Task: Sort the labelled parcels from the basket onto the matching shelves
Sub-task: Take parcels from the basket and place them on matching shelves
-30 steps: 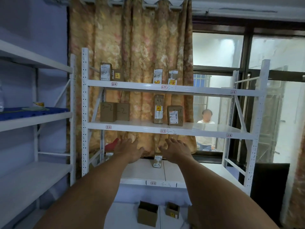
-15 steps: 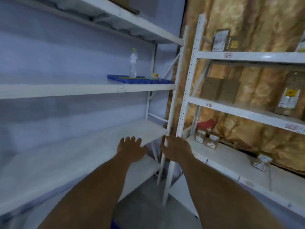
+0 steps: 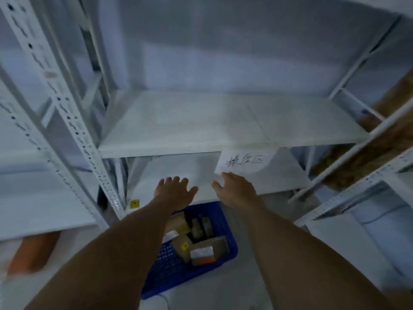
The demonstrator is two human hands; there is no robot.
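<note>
A blue plastic basket (image 3: pixel 230 247) stands on the floor below me, partly under the lowest board of a white shelf unit (image 3: pixel 223 124). Several brown cardboard parcels (image 3: pixel 202 248) with white and yellow labels lie inside it. My left hand (image 3: pixel 173 191) and my right hand (image 3: pixel 237 189) are stretched out side by side above the basket's far end, fingers spread, both holding nothing. My left forearm hides part of the basket's left side.
A paper sign (image 3: pixel 244 162) with handwriting hangs from the shelf's front edge. A perforated white upright (image 3: pixel 67 121) of another shelf unit stands at the left. More shelving (image 3: pixel 368 198) lies to the right, with patterned curtain (image 3: pixel 366 162) behind it. An orange object (image 3: pixel 33 251) sits low left.
My view has swung left and down, from the shelves with parcels by the curtain to the bare shelf and the basket on the floor. Both hands stay out in front, holding nothing.
</note>
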